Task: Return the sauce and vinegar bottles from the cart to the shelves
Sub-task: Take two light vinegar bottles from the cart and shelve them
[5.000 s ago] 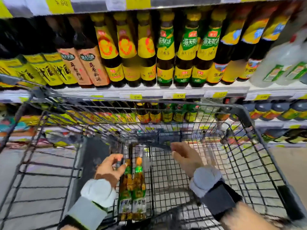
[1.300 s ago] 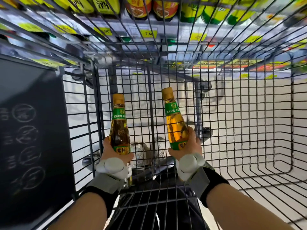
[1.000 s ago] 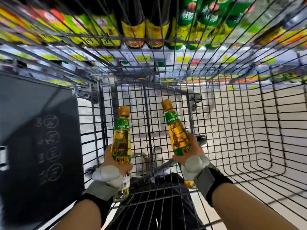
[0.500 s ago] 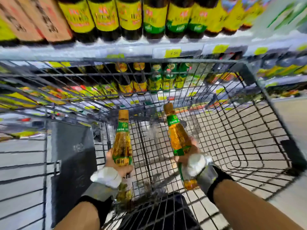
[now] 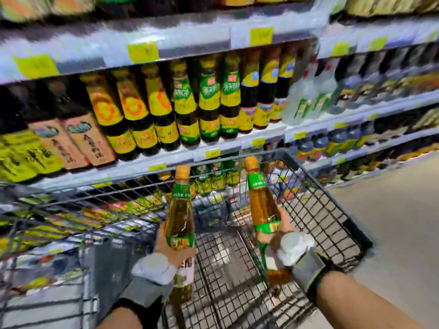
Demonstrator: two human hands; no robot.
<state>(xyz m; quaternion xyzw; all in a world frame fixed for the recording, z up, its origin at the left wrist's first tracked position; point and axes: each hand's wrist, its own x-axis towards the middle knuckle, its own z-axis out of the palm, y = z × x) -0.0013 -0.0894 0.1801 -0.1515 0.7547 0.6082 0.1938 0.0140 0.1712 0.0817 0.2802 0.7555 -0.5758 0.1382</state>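
Now, left bottle (image 5: 179,210): gripped low on its body, with most of its height above the left hand (image 5: 164,241), so it could tip or slide through a loose hold during the reach.
Right bottle (image 5: 261,205): leans a little left; its cap could knock the cart rim (image 5: 327,198) or the other bottle.
Shelf (image 5: 178,157): the far row of dark sauce bottles (image 5: 209,103) is tightly packed, so pushing one in could topple its neighbours.
Fingers: on both the left hand and the right hand (image 5: 281,230) they wrap the lower label of a bottle.
Bottle contents: amber liquid, filled to near the neck, both capped.
Cart basket: both bottles are held upright above it, near the person, and have not reached the shelf.
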